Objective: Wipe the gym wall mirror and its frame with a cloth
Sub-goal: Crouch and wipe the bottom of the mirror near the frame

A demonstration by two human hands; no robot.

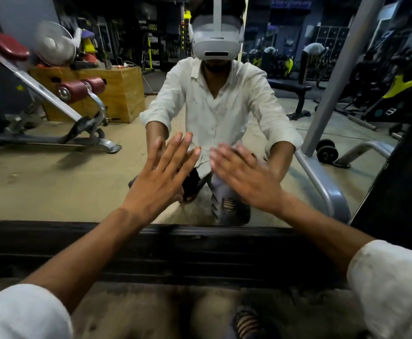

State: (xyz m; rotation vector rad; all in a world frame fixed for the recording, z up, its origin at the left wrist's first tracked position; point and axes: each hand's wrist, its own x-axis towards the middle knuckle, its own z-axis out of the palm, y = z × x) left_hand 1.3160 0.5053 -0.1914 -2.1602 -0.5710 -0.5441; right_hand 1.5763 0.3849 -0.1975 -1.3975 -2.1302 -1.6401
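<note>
Directly ahead, low to the floor, the wall mirror (53, 182) is smooth, flat glass, hazed with dusty smears near its lower edge. The frame (77, 243) beneath it is a dull black bar with lengthwise ridges. The left hand (160, 178) faces the glass, fingers straight and slightly spread. The right hand (247, 178), motion-blurred, lies flat, fingers straight and close together. Contact with the glass cannot be confirmed. The reflection shows a maroon-padded steel bench (53, 94).

dim gym — tan floor (41, 172), red-padded bench (42, 88) (tilted), wooden box (124, 94) behind it, fan (54, 44), dumbbell (326, 151)
</note>
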